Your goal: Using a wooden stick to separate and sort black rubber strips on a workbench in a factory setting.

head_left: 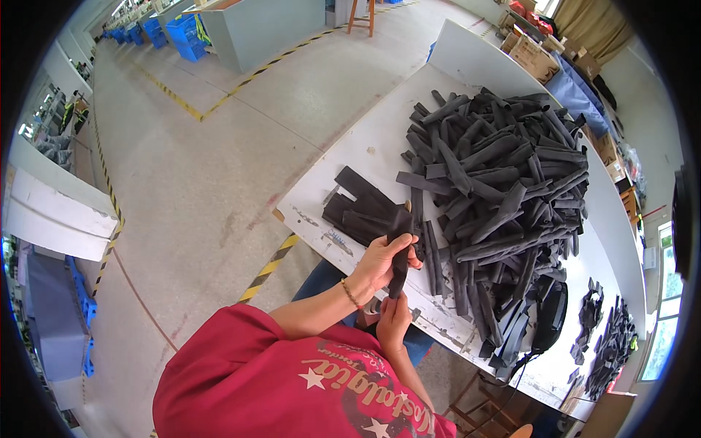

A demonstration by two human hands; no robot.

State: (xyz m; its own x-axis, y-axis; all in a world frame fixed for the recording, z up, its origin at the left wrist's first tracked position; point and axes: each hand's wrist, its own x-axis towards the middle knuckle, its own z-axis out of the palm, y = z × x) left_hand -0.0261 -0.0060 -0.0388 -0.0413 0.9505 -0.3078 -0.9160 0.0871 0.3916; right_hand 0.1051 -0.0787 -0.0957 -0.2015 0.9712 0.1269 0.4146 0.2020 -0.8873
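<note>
Both hands hold one black strip (399,252) over the bench (380,131) edge: left hand (376,264) clamped mid-strip, right hand (393,317) pinching its lower end. Small sorted stack (358,208) beside; big pile (504,197) apparently still unprocessed.

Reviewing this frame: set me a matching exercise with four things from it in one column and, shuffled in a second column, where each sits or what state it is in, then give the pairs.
Things:
1. black strip
2. big heap of black strips
3. small flat stack of black pieces
4. blue crates

Places or states:
A. on the floor, far across the hall
B. held upright between the left hand and right hand
C. piled high over the middle of the white table
D. lying flat near the table's edge, by the left hand

Pairs: 1-B, 2-C, 3-D, 4-A
</note>
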